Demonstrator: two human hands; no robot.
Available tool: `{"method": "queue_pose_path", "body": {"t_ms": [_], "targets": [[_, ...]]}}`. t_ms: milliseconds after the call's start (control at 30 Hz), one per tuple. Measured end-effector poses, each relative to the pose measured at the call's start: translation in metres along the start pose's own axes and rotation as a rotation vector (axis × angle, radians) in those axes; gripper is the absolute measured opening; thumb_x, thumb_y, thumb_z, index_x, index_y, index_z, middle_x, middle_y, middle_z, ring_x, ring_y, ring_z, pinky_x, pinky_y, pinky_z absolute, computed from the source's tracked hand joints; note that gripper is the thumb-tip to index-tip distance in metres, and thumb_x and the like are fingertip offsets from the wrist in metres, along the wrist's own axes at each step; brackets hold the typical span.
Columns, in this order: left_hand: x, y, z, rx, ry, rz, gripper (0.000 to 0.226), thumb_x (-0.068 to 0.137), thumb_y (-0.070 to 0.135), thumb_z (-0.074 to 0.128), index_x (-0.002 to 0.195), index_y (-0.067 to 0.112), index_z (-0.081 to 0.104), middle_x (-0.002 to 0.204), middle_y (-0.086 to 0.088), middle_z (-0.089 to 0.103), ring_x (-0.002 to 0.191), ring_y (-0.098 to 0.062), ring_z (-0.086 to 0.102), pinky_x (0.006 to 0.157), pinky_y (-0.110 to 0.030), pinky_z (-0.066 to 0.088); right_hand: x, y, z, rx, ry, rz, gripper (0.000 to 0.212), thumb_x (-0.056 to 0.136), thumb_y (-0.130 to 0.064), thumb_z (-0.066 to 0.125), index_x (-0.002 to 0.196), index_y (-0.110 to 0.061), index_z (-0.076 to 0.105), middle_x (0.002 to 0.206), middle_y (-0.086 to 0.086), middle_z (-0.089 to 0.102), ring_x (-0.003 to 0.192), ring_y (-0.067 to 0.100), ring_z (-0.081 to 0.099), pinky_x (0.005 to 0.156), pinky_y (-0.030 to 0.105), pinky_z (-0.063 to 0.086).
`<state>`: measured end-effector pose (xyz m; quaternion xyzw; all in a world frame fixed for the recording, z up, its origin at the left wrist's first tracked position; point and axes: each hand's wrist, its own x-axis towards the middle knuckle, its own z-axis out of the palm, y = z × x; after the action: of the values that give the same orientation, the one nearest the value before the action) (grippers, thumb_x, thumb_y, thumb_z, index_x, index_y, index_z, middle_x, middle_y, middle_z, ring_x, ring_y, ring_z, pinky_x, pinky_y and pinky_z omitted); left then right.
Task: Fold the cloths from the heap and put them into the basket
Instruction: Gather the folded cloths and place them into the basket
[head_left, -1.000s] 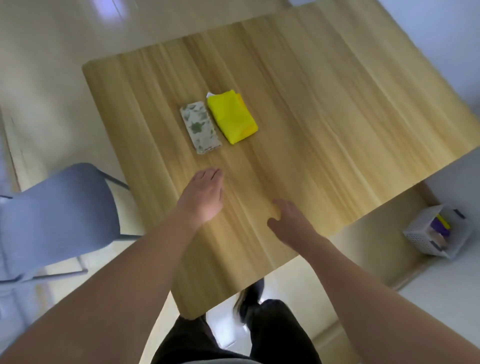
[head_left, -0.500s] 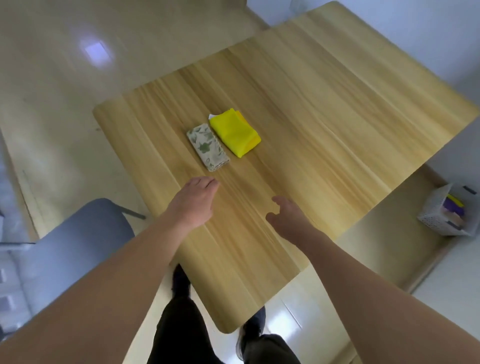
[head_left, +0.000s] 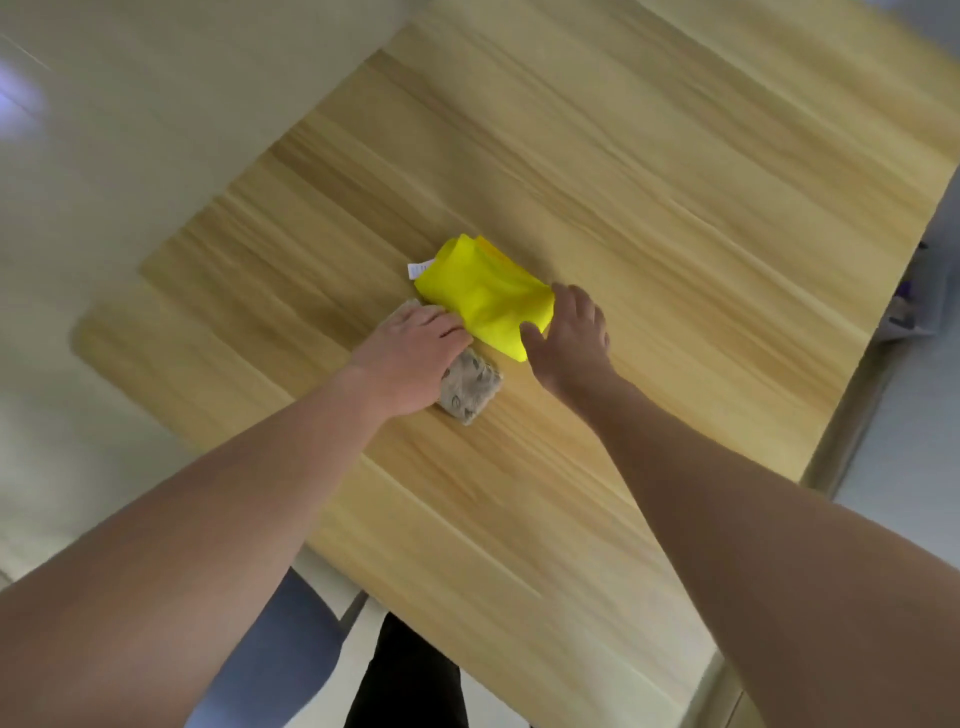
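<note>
A person is looking down at a light wooden tabletop (head_left: 649, 171) with streaky grain, both bare forearms reaching forward over it. Near the middle of the tabletop two folded cloths are lying side by side, touching. The bright yellow folded cloth (head_left: 483, 299) is sitting as a thick, slightly puffy rectangle with soft creases on top, and a small white care label (head_left: 418, 268) is poking out from its far left corner. The beige folded cloth with a grey leaf pattern (head_left: 470, 387) is lying just to the left of the yellow one and nearer the person; it looks thick and a little fuzzy, and only its near end is showing. The left hand (head_left: 410, 356) is lying palm down over most of the patterned cloth, fingers curled across its far end and reaching the edge of the yellow cloth; its grip is pressing on the cloth, though whether it is closing around it cannot be told. The right hand (head_left: 569, 338) is cupping the near right corner of the yellow cloth, thumb on top and fingers spread along its right side, the grip loose rather than clenched. The picture is blurred by motion.
</note>
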<state>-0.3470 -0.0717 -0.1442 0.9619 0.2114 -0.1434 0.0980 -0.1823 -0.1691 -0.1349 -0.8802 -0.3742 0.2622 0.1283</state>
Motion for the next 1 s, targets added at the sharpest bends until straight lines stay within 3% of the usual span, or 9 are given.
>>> {"method": "queue_pose_path", "body": {"t_ms": [167,267,433,533,633,733,867,1000], "targets": [[0.030,-0.018,0.014,0.083,-0.094,0.064,0.043,0.089,0.025,0.052,0.131,0.022,0.043,0.131,-0.002,0.044,0.122,-0.026,0.039,0.107,-0.038,0.027,0.055,-0.017,0.016,-0.118,-0.070,-0.033,0.069,0.094,-0.034,0.049,0.151,-0.012,0.017,0.154,0.011,0.025,0.140,0.033,0.023,0.111,0.044,0.023],[0.046,-0.017,0.018,0.080,-0.109,0.068,0.043,0.084,0.033,0.057,0.123,0.019,0.044,0.121,-0.003,0.050,0.115,-0.027,0.043,0.097,-0.037,0.035,0.068,-0.019,0.029,-0.237,-0.112,-0.017,0.063,0.089,-0.025,0.052,0.146,-0.013,0.029,0.142,0.013,0.038,0.130,0.037,0.035,0.105,0.043,0.031],[0.051,-0.003,0.017,0.077,-0.178,0.040,0.038,0.081,0.037,0.051,0.115,0.018,0.051,0.115,-0.002,0.056,0.110,-0.025,0.046,0.096,-0.039,0.037,0.048,0.008,0.019,-0.091,-0.093,0.207,0.045,0.086,-0.020,0.047,0.130,-0.011,0.046,0.131,0.014,0.049,0.124,0.037,0.043,0.098,0.040,0.038],[0.047,0.017,0.007,-0.039,-0.277,-0.024,0.024,0.078,0.031,0.047,0.098,0.019,0.048,0.105,-0.004,0.055,0.101,-0.025,0.047,0.092,-0.042,0.040,0.014,0.049,-0.008,-0.079,-0.096,0.327,0.045,0.087,-0.019,0.042,0.131,-0.010,0.049,0.131,0.015,0.049,0.123,0.037,0.044,0.099,0.040,0.038],[0.047,0.065,-0.010,-0.208,-0.332,-0.113,0.016,0.078,0.026,0.046,0.092,0.017,0.045,0.085,-0.001,0.054,0.081,-0.024,0.052,0.073,-0.038,0.045,-0.033,0.106,-0.042,-0.051,-0.102,0.405,0.036,0.083,-0.014,0.042,0.117,-0.015,0.055,0.122,0.014,0.057,0.114,0.037,0.051,0.092,0.037,0.041],[0.052,0.137,-0.022,-0.300,-0.315,-0.165,0.015,0.083,0.018,0.044,0.097,0.015,0.046,0.083,-0.003,0.053,0.072,-0.020,0.052,0.057,-0.032,0.036,-0.089,0.172,-0.075,-0.041,-0.085,0.475,0.034,0.079,-0.010,0.043,0.107,-0.022,0.058,0.110,0.010,0.063,0.106,0.034,0.055,0.086,0.033,0.040],[0.061,0.260,-0.022,-0.311,-0.273,-0.140,0.033,0.087,0.020,0.041,0.117,0.012,0.048,0.097,-0.008,0.058,0.082,-0.026,0.056,0.063,-0.033,0.038,-0.172,0.271,-0.111,-0.060,-0.071,0.545,0.037,0.080,-0.008,0.043,0.108,-0.023,0.062,0.109,0.008,0.064,0.107,0.032,0.055,0.086,0.032,0.036],[0.066,0.400,-0.012,-0.291,-0.228,-0.036,0.015,0.085,0.024,0.042,0.095,0.014,0.047,0.084,-0.007,0.055,0.078,-0.027,0.052,0.061,-0.033,0.034,-0.252,0.376,-0.138,-0.046,-0.057,0.615,0.040,0.080,-0.012,0.044,0.112,-0.022,0.064,0.114,0.009,0.065,0.112,0.031,0.054,0.090,0.033,0.036]]}}
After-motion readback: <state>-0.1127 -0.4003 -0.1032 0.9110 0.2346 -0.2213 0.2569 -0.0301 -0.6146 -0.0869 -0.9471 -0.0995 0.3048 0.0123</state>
